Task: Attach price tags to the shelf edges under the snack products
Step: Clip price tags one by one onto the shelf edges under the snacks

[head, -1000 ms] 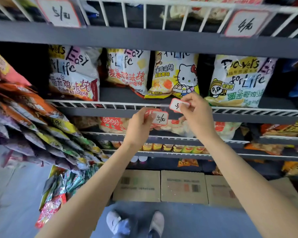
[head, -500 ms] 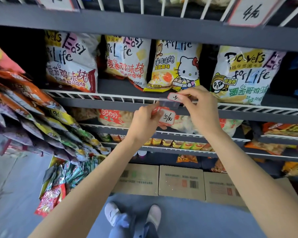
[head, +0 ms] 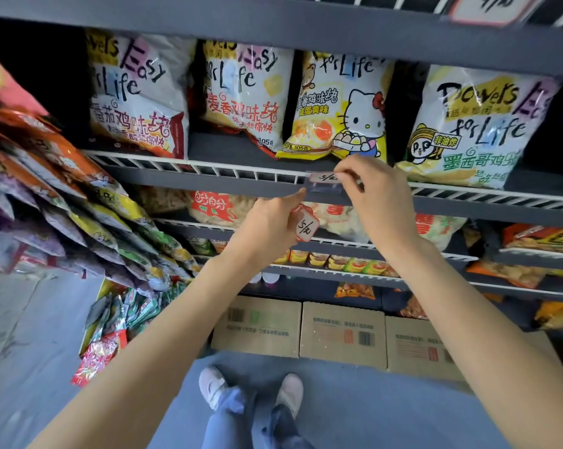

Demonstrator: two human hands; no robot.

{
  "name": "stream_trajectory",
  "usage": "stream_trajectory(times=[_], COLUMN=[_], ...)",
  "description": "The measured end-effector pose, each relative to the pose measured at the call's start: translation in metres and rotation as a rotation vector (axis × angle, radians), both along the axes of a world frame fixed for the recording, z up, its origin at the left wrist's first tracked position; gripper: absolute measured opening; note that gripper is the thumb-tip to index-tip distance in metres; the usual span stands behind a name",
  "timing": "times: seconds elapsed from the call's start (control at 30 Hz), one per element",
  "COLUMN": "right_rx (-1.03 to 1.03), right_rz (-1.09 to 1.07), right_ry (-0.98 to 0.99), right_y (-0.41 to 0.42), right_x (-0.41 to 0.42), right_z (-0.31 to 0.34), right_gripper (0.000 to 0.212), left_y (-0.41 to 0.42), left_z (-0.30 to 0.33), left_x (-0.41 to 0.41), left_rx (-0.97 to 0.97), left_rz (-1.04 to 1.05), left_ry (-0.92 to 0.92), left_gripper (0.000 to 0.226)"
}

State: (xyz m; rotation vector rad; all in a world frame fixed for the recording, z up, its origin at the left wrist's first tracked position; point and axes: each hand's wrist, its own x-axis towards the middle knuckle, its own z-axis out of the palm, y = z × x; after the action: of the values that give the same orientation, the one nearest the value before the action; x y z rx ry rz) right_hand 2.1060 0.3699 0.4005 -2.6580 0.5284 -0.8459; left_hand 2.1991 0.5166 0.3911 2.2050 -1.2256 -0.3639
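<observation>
My right hand (head: 375,199) pinches a red-bordered price tag (head: 325,178) in a clear clip against the white wire rail of the grey shelf edge (head: 209,183), just below the yellow cartoon-cat snack bag (head: 341,105). My left hand (head: 267,226) grips a small stack of spare price tags (head: 307,225), and its forefinger points up to touch the clip's lower left corner. Three more white snack bags stand on the same shelf: one (head: 134,92) at the left, one (head: 241,92) beside it, and one (head: 468,124) at the right.
A rack of overlapping snack packets (head: 63,202) leans in from the left. Lower shelves (head: 354,247) carry more snacks. Cardboard boxes (head: 341,332) line the floor under the shelves, near my shoes (head: 251,387). A tag (head: 481,8) hangs on the shelf above at the upper right.
My right hand has carried the tag from in front of the shelf up onto the wire rail. My left hand has risen, its forefinger now touching the clip. The camera has moved closer.
</observation>
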Motion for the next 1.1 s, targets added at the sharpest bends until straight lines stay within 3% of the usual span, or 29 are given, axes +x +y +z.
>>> stream_trajectory(times=[0.23, 0.37, 0.47, 0.93, 1.1], right_rx=[-0.093, -0.241, -0.332, -0.350, -0.357], right_rz=[0.027, 0.070, 0.073, 0.004, 0.022], right_ry=[0.057, 0.142, 0.174, 0.224, 0.284], right_y=[0.003, 0.005, 0.005, 0.010, 0.010], right_x=[-0.001, 0.000, -0.001, -0.010, -0.013], right_z=[-0.007, -0.004, -0.004, -0.007, -0.001], right_gripper=[0.009, 0.031, 0.036, 0.023, 0.034], left_y=[0.001, -0.001, -0.002, -0.002, -0.007], left_z=[0.005, 0.009, 0.011, 0.017, 0.026], left_x=[0.004, 0.009, 0.008, 0.015, 0.021], left_rx=[0.068, 0.106, 0.119, 0.182, 0.215], left_rz=[-0.017, 0.001, -0.001, -0.044, -0.045], left_ry=[0.012, 0.051, 0.060, 0.106, 0.120], left_gripper=[0.044, 0.043, 0.043, 0.046, 0.045])
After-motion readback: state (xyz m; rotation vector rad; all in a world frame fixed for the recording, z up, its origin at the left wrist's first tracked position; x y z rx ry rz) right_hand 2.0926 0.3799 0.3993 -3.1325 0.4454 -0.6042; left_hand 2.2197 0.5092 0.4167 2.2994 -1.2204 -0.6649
